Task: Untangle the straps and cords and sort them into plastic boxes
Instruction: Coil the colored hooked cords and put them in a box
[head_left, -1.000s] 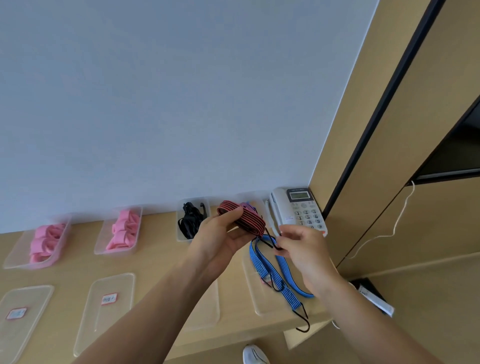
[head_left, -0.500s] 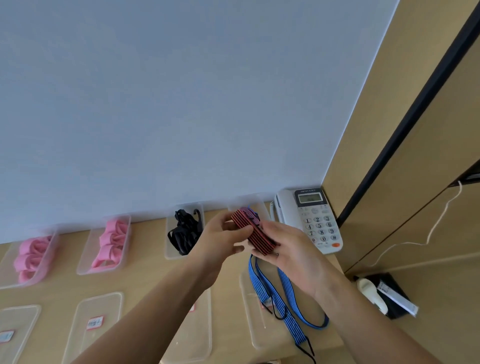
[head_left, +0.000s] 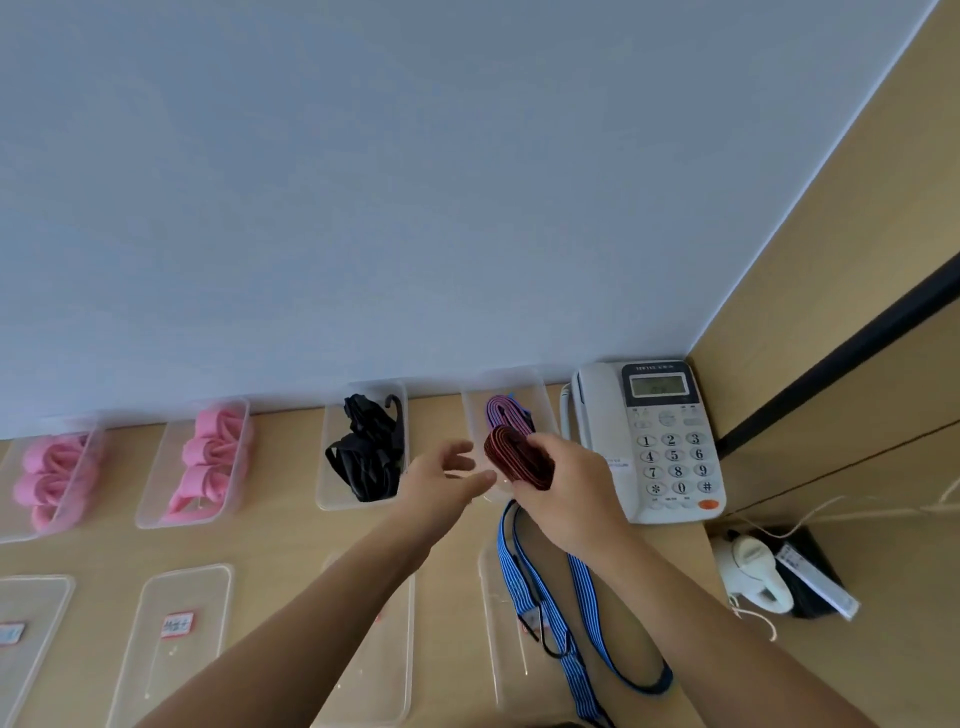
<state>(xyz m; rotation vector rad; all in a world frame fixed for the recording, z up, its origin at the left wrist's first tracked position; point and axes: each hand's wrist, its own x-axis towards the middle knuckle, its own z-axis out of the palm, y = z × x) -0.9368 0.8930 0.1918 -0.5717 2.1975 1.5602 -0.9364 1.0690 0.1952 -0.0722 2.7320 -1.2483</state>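
Note:
My right hand (head_left: 571, 493) grips a folded red-and-black striped strap (head_left: 517, 457) just above the near end of a clear plastic box (head_left: 475, 415) by the wall. That box holds a purple striped strap (head_left: 506, 413). My left hand (head_left: 447, 480) hovers beside the red strap with its fingers spread and holds nothing. A long blue striped strap (head_left: 584, 623) with a black hook lies across a clear lid (head_left: 493, 623) near the table's front edge, partly under my right forearm.
Along the wall stand a box of black straps (head_left: 366, 452) and two boxes of pink straps (head_left: 208, 462) (head_left: 49, 480). Clear lids with labels (head_left: 174, 639) lie in the front row. A white desk phone (head_left: 657, 441) fills the right corner; a white device (head_left: 753, 577) sits below.
The red strap has passed from both hands into my right hand alone. My left hand has let go and opened. The strap has moved toward the box by the wall.

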